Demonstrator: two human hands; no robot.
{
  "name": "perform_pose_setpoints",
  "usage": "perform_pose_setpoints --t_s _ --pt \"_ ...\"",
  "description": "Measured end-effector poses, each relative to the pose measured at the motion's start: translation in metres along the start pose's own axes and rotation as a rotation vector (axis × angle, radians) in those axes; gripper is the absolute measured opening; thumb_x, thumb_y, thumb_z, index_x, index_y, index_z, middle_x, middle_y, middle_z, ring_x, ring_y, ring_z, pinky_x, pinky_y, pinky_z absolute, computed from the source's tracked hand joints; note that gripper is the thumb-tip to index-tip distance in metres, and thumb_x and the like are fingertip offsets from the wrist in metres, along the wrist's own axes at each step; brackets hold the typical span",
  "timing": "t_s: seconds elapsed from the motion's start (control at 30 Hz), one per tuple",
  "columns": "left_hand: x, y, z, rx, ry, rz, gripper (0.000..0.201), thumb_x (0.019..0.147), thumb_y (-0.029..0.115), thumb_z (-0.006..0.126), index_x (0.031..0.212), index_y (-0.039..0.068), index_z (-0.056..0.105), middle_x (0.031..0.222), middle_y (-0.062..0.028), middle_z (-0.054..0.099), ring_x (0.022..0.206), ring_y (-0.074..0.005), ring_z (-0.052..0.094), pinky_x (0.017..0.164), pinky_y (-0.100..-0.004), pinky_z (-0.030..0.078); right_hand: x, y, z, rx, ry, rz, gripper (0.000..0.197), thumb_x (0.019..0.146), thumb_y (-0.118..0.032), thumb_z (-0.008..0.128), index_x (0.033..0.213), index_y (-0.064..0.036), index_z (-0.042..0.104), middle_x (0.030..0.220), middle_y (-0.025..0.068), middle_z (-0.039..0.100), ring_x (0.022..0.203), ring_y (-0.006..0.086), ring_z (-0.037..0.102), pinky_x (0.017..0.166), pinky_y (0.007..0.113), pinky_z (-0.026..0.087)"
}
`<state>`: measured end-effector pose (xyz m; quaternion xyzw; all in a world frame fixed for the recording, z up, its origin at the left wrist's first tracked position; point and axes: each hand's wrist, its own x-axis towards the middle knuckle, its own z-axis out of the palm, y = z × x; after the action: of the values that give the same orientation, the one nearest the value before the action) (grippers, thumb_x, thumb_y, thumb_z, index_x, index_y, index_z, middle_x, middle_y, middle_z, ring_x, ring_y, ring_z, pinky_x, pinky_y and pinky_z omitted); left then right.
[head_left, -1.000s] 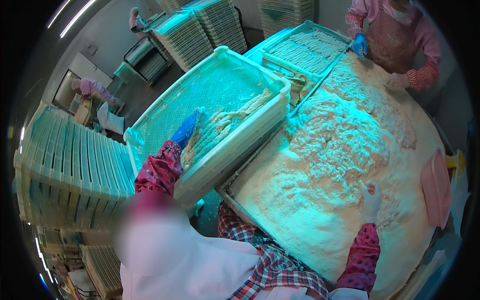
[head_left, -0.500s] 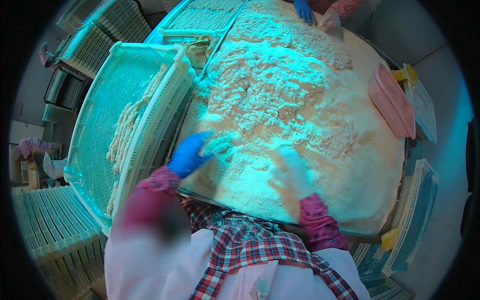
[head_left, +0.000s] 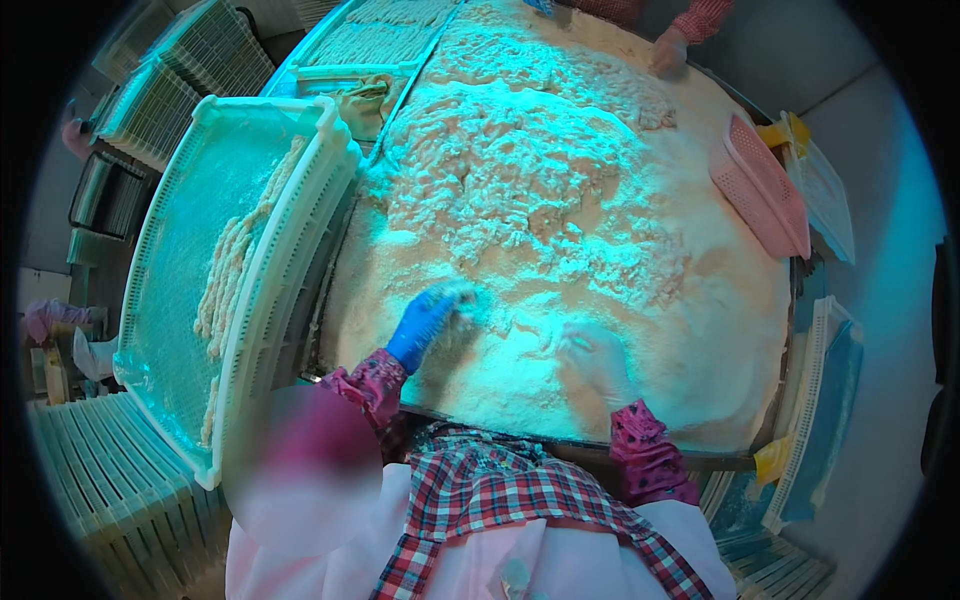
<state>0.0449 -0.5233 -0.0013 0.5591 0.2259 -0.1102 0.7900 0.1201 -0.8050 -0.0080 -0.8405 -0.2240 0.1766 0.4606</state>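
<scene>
Okay, so your near white tray (head_left: pixel 170 280) sits on top of a stack at your left, with a bunch of doughy-looking strips (head_left: pixel 235 270) bundled along its right side, too tangled to count; past it there's one far tray (head_left: pixel 345 72) with rows of similar strips, and one tan cloth (head_left: pixel 365 105) bunched up just this side of it; one pink basket (head_left: pixel 760 190) leans at the table's right edge, its inside hard to make out; your main stuff, one big floury heap (head_left: pixel 500 160), lies mid-table beyond your two hands; your blue-gloved left hand (head_left: pixel 425 325) has its fingers together, tips in loose flour (head_left: pixel 690 375), and I can't tell whether they pinch anything; your pale-gloved right hand (head_left: pixel 595 362) is down at the flour with fingers bent, grip unclear too; one bare-looking co-worker's hand (head_left: pixel 670 50) rests at the far edge.
</scene>
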Motion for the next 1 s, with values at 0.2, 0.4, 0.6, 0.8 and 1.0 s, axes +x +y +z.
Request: perform_pose_setpoints --t_s 0.2,0.4,0.6,0.8,1.0 --pt "-0.004 -0.003 0.019 -0.343 -0.056 -0.019 0.052 0.090 0.041 0.051 0.131 0.011 0.042 0.121 -0.0097 0.051 0.099 -0.0190 0.054 0.078 -0.0336 0.048 0.003 -0.007 0.049 -0.086 0.163 -0.052 0.025 0.080 -0.013 0.064 0.103 -0.0040 0.063 0.099 0.0100 0.064 0.087 0.0238 0.061 0.078 0.033 0.048" --pt "0.000 -0.045 0.049 -0.843 -0.150 0.032 0.055 0.096 0.039 0.039 0.142 0.015 0.022 0.142 -0.0112 0.033 0.127 -0.0279 0.036 0.103 -0.0439 0.032 0.001 -0.038 0.072 0.399 0.218 -0.015 0.031 0.085 -0.015 0.060 0.114 -0.0046 0.059 0.107 0.0125 0.063 0.095 0.0239 0.061 0.084 0.034 0.048" --pt "-0.006 -0.019 0.066 -0.874 -0.276 0.174 0.059 0.095 0.046 0.031 0.144 0.018 0.016 0.147 -0.0122 0.021 0.134 -0.0284 0.025 0.108 -0.0446 0.023 -0.005 -0.077 0.066 -0.068 0.232 -0.472 0.043 0.095 -0.032 0.036 0.127 -0.0074 0.050 0.128 0.0131 0.051 0.116 0.0358 0.048 0.100 0.046 0.035" --pt "-0.010 -0.020 0.166 -1.111 0.251 1.186 0.064 0.094 0.048 0.033 0.146 0.019 0.007 0.151 -0.0071 0.013 0.137 -0.0280 0.017 0.109 -0.0461 0.018 0.016 -0.114 0.068 -0.373 -0.026 -0.637 0.051 0.091 -0.035 0.037 0.140 -0.0191 0.034 0.146 0.0075 0.028 0.136 0.0338 0.021 0.109 0.052 0.010" --pt "-0.019 -0.026 0.141 -0.882 0.085 0.879 0.061 0.096 0.038 0.033 0.145 0.012 0.007 0.151 -0.0095 0.010 0.138 -0.0274 0.013 0.111 -0.0430 0.014 0.020 -0.084 0.088 -0.378 0.058 -0.433 0.054 0.093 -0.038 0.032 0.141 -0.0132 0.030 0.150 0.0141 0.015 0.139 0.0309 0.006 0.111 0.048 0.002"
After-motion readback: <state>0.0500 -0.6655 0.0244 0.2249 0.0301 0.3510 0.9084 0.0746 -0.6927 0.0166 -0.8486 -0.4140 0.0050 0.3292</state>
